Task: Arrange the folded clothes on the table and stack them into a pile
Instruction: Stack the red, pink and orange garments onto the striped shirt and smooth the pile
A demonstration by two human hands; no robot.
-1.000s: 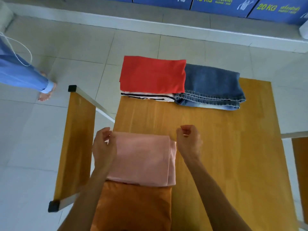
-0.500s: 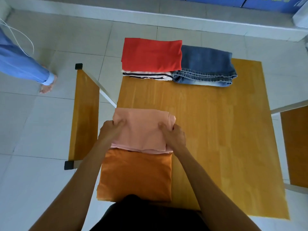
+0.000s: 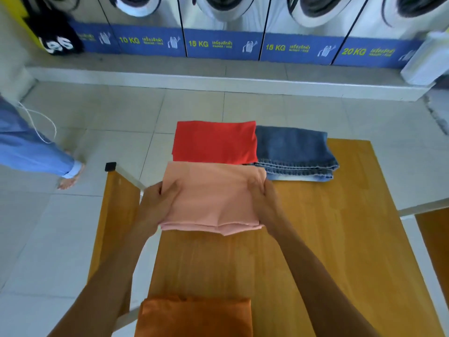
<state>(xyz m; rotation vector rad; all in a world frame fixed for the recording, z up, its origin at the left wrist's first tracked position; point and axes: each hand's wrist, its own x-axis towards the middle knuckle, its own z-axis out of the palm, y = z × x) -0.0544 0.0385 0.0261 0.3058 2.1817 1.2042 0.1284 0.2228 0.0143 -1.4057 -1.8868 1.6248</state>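
Note:
I hold a folded pink garment (image 3: 213, 198) in the air above the wooden table (image 3: 340, 239). My left hand (image 3: 158, 200) grips its left edge and my right hand (image 3: 263, 203) grips its right edge. Its far edge reaches the near side of a folded red garment (image 3: 215, 141) at the table's far left. Folded blue jeans (image 3: 295, 152) lie right beside the red one. A folded orange garment (image 3: 194, 317) rests at the table's near edge, below my arms.
A wooden bench (image 3: 114, 215) stands left of the table, another wooden bench (image 3: 435, 234) at the right. A row of washing machines (image 3: 223, 23) lines the far wall. A person's blue trouser leg and bare foot (image 3: 70, 176) are on the floor at left.
Both hands closed on the pink garment, lifted it off the orange one and carried it away from me toward the red garment. The camera tilted up.

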